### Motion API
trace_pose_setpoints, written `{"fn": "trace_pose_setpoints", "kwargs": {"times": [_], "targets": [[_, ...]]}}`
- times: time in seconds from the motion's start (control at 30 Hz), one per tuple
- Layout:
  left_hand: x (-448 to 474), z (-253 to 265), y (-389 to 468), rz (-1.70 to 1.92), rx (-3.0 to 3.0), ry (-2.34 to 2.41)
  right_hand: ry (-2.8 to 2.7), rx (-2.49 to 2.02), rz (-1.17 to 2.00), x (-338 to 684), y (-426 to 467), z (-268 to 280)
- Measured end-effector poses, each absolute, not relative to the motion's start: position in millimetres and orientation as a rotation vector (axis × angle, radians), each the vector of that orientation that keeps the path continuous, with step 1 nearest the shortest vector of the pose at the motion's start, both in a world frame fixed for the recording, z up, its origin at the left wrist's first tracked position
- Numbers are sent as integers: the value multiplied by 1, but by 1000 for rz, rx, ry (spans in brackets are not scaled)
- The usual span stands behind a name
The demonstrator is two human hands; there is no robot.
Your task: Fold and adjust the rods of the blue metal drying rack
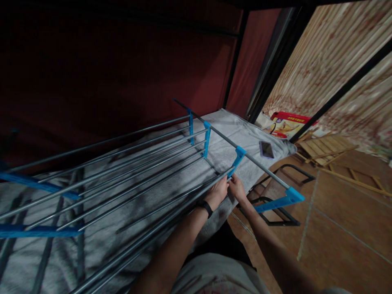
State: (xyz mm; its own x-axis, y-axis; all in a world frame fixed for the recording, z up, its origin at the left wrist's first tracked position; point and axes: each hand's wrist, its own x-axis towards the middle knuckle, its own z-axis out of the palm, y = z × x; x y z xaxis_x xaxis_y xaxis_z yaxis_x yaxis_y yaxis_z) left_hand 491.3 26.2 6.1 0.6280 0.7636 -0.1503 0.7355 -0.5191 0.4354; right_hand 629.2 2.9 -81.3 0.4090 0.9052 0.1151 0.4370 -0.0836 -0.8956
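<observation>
A metal rack point(147, 171) of thin grey rods with blue plastic brackets lies across a grey blanket point(239, 126). My left hand point(218, 192), with a dark band at its wrist, is closed around a rod at the rack's near side. Close beside it, my right hand point(237, 188) has its fingers curled at the lower end of a blue bracket point(237, 159), where the rods meet it. Its fingertips are partly hidden. A long crossbar point(223, 136) runs through the tops of several brackets, out to a blue end piece point(283, 200) at the right.
A dark phone-like object point(266, 150) lies on the blanket. Beyond the edge stand a black-framed chair point(278, 192), a folded wooden piece point(327, 147) and a red and yellow box point(289, 124). Tiled floor point(346, 208) is at the right. Dark red panels point(122, 69) rise behind the rack.
</observation>
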Motion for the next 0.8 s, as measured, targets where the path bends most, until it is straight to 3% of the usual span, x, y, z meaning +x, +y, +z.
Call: {"fn": "trace_pose_setpoints", "kwargs": {"times": [0.8], "targets": [[508,11,26,64,2394,1292,-1364,-1791,476,634,3,-70]]}}
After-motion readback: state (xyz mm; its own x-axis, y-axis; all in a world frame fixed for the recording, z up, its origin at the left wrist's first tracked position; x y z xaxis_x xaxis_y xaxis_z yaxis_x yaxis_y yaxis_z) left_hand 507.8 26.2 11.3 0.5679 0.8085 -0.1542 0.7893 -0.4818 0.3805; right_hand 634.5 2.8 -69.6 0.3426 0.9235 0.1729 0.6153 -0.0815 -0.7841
